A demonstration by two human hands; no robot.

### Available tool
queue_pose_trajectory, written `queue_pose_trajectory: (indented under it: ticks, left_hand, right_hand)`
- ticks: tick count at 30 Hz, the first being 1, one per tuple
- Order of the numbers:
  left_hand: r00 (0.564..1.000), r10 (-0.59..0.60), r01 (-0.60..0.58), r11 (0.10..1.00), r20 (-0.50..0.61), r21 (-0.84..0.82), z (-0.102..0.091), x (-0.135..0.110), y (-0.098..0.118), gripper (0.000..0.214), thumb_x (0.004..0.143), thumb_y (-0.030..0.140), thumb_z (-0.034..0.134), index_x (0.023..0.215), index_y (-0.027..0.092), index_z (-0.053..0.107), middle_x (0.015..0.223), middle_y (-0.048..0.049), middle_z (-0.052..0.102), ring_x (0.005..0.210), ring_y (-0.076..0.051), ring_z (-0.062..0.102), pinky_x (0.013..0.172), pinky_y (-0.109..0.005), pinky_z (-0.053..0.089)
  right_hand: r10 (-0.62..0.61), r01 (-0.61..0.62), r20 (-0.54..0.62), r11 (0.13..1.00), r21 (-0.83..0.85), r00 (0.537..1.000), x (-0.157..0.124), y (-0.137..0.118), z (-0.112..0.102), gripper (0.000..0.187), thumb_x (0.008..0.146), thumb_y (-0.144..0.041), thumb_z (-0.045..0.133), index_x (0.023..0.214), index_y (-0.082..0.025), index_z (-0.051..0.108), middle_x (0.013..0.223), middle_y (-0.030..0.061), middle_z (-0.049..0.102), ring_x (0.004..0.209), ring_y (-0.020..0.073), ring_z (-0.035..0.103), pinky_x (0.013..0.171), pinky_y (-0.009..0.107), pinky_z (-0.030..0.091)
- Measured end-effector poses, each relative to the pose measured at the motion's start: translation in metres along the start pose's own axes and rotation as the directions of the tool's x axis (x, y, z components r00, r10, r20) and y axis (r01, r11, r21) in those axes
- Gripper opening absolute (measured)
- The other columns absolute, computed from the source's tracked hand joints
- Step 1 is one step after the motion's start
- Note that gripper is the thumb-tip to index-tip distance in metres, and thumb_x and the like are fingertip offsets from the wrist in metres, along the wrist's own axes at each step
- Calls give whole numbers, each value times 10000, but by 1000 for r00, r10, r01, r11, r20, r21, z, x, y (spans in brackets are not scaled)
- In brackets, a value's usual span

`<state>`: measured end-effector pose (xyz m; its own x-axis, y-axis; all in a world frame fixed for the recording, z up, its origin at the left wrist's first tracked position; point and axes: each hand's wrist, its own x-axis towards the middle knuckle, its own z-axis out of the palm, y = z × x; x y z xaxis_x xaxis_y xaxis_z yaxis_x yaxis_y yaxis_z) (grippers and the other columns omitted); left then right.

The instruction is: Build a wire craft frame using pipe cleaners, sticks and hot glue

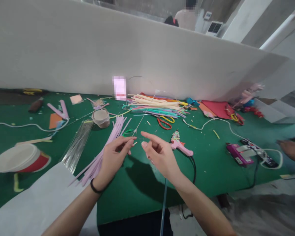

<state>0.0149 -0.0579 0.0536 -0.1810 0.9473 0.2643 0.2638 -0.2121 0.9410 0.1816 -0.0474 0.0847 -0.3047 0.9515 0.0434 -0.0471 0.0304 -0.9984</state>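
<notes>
My left hand [116,154] hovers over the green table [127,183], thumb and forefinger pinched on a thin wire [144,116] that runs up and away toward the back. A small pale piece sits at its fingertips. My right hand [158,154] is just to the right, forefinger stretched toward the left hand's fingertips, other fingers loosely curled; it seems to hold nothing. A bundle of pale purple straws [105,147] lies under and left of my left hand. A pink glue gun [180,146] lies right of my right hand.
A heap of coloured straws [157,106] and red-handled scissors [164,123] lie behind. A tape roll [101,117], clear wrappers [77,144], a red paper cup [22,159], a purple glue gun [241,154] and cables are around. Another person's hand [292,150] is at the right edge. A white partition [137,52] backs the table.
</notes>
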Motion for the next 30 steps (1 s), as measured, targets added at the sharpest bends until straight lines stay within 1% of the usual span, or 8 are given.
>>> queue_pose_trajectory:
  ticks: [2,4,8,12,14,17,21,30]
  left_hand:
    - [1000,5,-5,1000,-5,-4,0,0,-1,218,849,370,644,935,202,755,765,-12,700,527,-98,555,511,-203,450]
    - [1000,1,-1,1000,-5,-16,0,0,-2,214,849,367,644,921,196,751,776,-16,703,523,-96,552,510,-204,452]
    - [1000,-9,10,999,17,-33,0,0,-3,187,844,357,652,855,190,737,749,-8,690,509,-90,551,505,-201,454]
    - [998,-24,25,999,59,-28,0,0,1,190,854,341,636,792,183,721,722,-4,683,518,-89,556,523,-199,464]
    - [997,-31,32,999,68,-12,1,-1,2,196,858,334,631,777,178,717,700,-2,672,521,-92,554,529,-201,467]
    - [997,-36,36,999,66,6,3,-1,2,181,852,329,639,793,179,721,684,3,661,513,-91,547,522,-202,460]
    - [997,-22,21,1000,77,15,4,0,-1,177,850,334,647,805,181,725,695,7,658,519,-88,556,523,-205,449]
    - [997,1,-3,1000,83,26,5,0,-3,184,860,333,645,806,174,722,710,11,654,516,-80,556,519,-202,440]
  right_hand:
    - [61,-65,43,992,111,997,6,-2,5,501,843,-454,657,1277,-210,606,548,-86,448,438,57,334,394,203,273]
    - [93,-103,62,974,201,994,12,-4,9,520,826,-447,676,1283,-211,597,522,-104,422,398,43,289,360,189,229]
    - [82,-97,65,952,291,995,22,0,14,437,810,-406,697,1199,-217,631,494,-120,398,362,29,264,333,172,193]
    - [51,-59,34,953,298,998,26,7,17,346,815,-422,697,1081,-205,652,470,-127,380,337,25,288,312,160,212]
    - [61,-69,37,953,295,997,26,9,16,336,824,-458,683,1040,-203,645,471,-124,406,310,21,305,292,154,217]
    - [93,-102,46,950,294,995,25,11,15,357,830,-507,664,1030,-214,625,483,-119,458,275,25,343,259,146,223]
    - [104,-113,45,949,295,994,24,10,15,370,832,-528,653,1021,-212,615,473,-119,475,266,39,391,238,140,244]
    - [99,-102,23,951,292,995,24,9,15,313,849,-486,649,966,-199,612,478,-116,484,269,32,401,239,121,253]
